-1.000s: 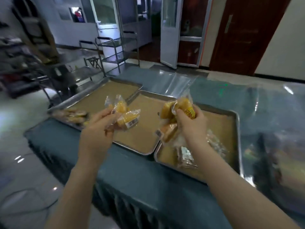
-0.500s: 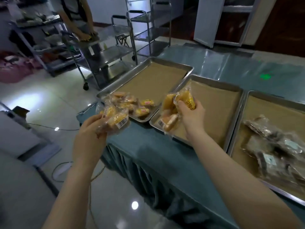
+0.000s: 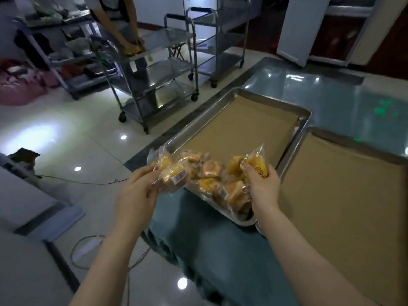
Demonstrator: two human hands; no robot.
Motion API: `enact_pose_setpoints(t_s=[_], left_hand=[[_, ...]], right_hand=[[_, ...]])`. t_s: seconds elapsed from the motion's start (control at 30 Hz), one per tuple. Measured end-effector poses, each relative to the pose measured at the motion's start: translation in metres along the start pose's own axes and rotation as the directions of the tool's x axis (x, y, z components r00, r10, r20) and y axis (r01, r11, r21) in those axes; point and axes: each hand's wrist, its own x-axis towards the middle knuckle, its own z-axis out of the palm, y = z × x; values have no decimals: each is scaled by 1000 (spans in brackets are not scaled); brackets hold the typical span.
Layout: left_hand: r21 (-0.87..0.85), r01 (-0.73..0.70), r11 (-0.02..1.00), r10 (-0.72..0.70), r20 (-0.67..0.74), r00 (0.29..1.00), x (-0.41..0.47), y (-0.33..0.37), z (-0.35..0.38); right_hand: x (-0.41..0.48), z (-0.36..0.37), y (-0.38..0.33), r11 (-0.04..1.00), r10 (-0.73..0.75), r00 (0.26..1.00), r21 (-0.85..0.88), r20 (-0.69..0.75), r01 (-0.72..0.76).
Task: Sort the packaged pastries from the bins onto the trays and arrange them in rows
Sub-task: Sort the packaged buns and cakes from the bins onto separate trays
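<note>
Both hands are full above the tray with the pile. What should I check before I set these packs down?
1. Grip of left hand on its pastry packs: ok, fingers curled round them.
2. Grip of right hand on its bundle: ok.
3. Bare liner on the left tray: ok, far part free.
4. Pile on that tray set in rows: not ok, heaped at the near end.
5. Count of packs per hand: cannot tell.
</note>
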Motion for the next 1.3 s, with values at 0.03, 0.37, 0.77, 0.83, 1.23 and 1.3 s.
enact_pose_setpoints(t_s=[0.03, 0.37, 0.77, 0.83, 1.23, 1.3], left_hand=[[-25, -8, 1000, 9, 33, 999, 11, -7, 7], [-216, -166, 962, 180, 48, 982, 150, -25, 102], [-72, -562, 824, 453, 679, 578, 158, -60, 201], [-94, -556, 826, 462, 678, 571, 169, -58, 207], [-374, -292, 880, 467, 572, 674, 209, -19, 165], [-485, -214, 848, 467, 493, 734, 205, -13, 146]], right_hand=[[7, 7, -2, 1000, -21, 1000, -14, -3, 21], [47, 40, 41, 731, -232, 969, -644, 78, 227], [43, 57, 75, 487, -295, 953, -870, -74, 83], [48, 59, 78, 428, -218, 974, -903, -63, 37], [76, 71, 22, 390, -327, 945, -907, 24, 158], [64, 64, 5, 417, -461, 885, -862, 72, 288]])
